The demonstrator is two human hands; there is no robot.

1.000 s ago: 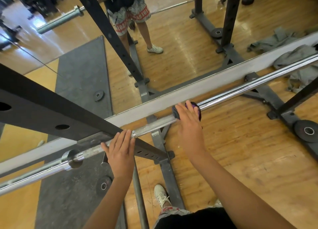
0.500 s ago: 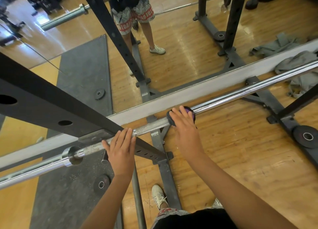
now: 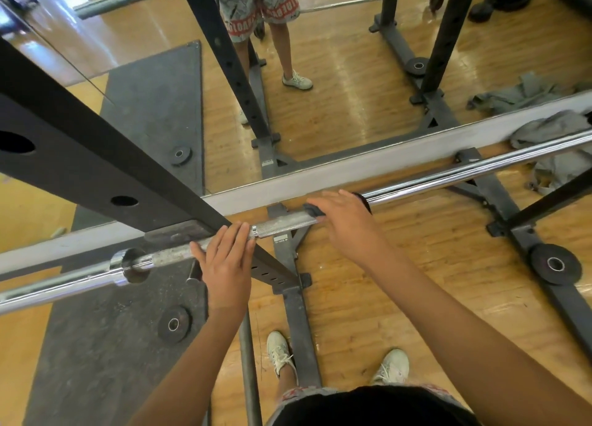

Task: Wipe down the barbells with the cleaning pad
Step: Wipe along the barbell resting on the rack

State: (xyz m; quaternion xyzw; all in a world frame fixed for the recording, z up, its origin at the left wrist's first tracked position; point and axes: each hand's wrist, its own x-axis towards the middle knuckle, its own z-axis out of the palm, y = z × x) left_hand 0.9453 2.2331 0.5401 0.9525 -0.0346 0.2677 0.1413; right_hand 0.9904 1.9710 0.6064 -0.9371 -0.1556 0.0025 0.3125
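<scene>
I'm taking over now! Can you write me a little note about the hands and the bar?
Left hand: open, fingers flat on the barbell, where the rack upright crosses it.
Right hand: holds the cleaning pad around the bar, to the right of the left hand.
Done: the shaft right of the pad shines and looks clean.
Left: the dull, chalky stretch between the hands and further left.

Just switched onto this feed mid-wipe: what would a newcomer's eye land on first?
The long chrome barbell cuts across the frame from lower left to the right edge, and the right hand holds the dark cleaning pad on it at centre. Just left of that, the left hand rests on the bar beside the heavy black rack beam that fills the upper left. Behind, a mirror shows the person's legs.
</scene>
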